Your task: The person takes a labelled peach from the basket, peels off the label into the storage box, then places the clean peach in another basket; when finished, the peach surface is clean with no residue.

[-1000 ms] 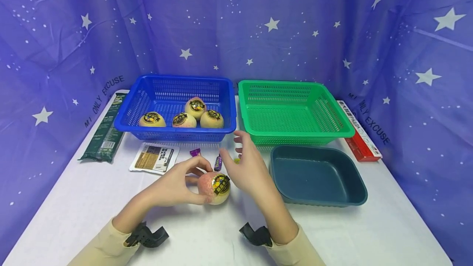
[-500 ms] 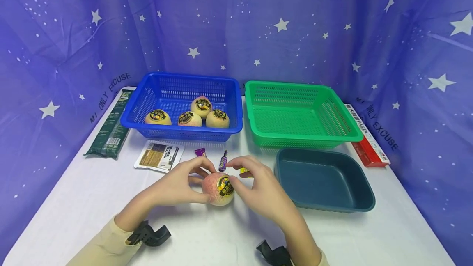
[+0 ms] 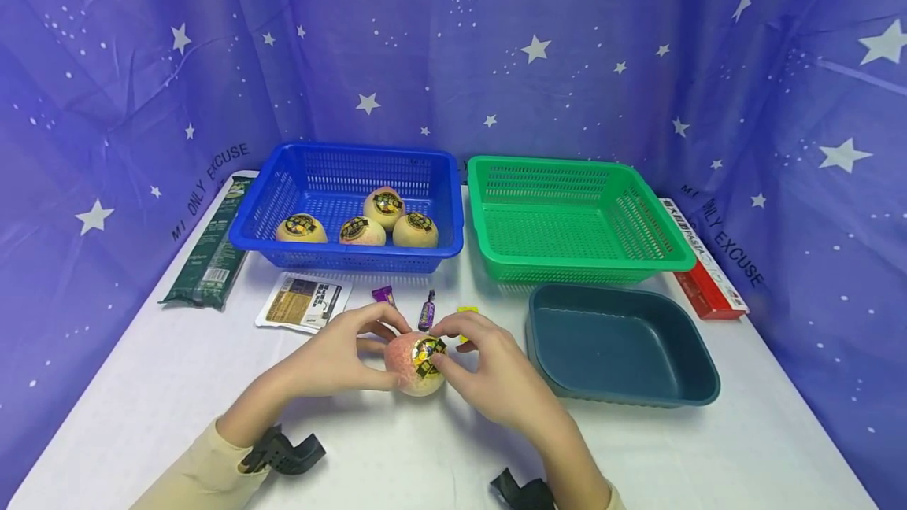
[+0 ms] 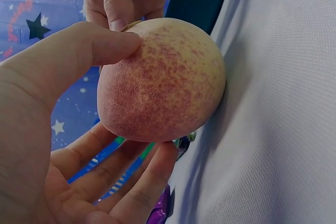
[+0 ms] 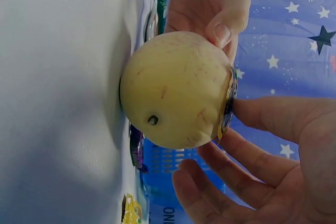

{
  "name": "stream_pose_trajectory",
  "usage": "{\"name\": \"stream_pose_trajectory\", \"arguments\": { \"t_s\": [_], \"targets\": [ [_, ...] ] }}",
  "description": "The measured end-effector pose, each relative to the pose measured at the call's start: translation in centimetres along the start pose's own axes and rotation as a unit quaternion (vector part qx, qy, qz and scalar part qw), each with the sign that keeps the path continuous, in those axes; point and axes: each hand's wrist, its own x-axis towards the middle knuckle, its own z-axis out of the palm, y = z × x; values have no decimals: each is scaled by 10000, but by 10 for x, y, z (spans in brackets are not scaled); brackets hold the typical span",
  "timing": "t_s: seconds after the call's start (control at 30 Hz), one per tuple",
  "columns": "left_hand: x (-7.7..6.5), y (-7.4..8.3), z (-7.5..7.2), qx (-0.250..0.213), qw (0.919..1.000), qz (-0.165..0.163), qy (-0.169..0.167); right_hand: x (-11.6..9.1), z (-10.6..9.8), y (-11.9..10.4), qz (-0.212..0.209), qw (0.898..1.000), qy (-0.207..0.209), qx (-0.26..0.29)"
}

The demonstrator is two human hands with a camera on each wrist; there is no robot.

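Observation:
A pink and yellow peach [image 3: 405, 360] with a black and gold sticker [image 3: 427, 354] sits low over the white table, the sticker facing the right side. My left hand [image 3: 333, 356] grips it, thumb on the near side and fingertips on the far side. With thumb and index finger, my right hand [image 3: 489, 368] pinches at the sticker's edge. Its other fingers curve loosely below in the right wrist view, where the peach's dark stem pit [image 5: 153, 120] also shows. Several similar peaches with stickers lie in the blue basket [image 3: 347, 256].
Behind the hands lie purple-wrapped candies [image 3: 427, 313], a yellow wrapper [image 3: 468, 311] and a flat food pouch [image 3: 305, 301]. A green basket [image 3: 581, 266], a dark teal tub [image 3: 623, 349] and a red pasta box [image 3: 708, 290] stand right. A green packet [image 3: 209, 258] lies left.
My right hand has come in from beside the peach to its sticker, fingers closing at the edge. The left hand keeps its grip. The head view has shifted slightly.

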Motion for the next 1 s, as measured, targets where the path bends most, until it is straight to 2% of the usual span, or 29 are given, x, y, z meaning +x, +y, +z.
{"name": "stream_pose_trajectory", "arguments": {
  "t_s": [0.3, 0.53, 0.7, 1.0],
  "targets": [
    [-2, -1, 0, 48, 10000, -59, -7, 1, 2, -11, 187, 9992, 181, -296],
    [-1, 0, -1, 99, 9999, 3, -36, 6, -7, -18, 45, 9997, -225, -97],
    [-1, 0, 0, 98, 9999, 116, -71, 6, -22, -21, 61, 9991, -398, -105],
    [-2, 0, 1, 249, 9988, 409, -84, 12, -68, -23, -242, 9994, -155, -166]
  ]
}}
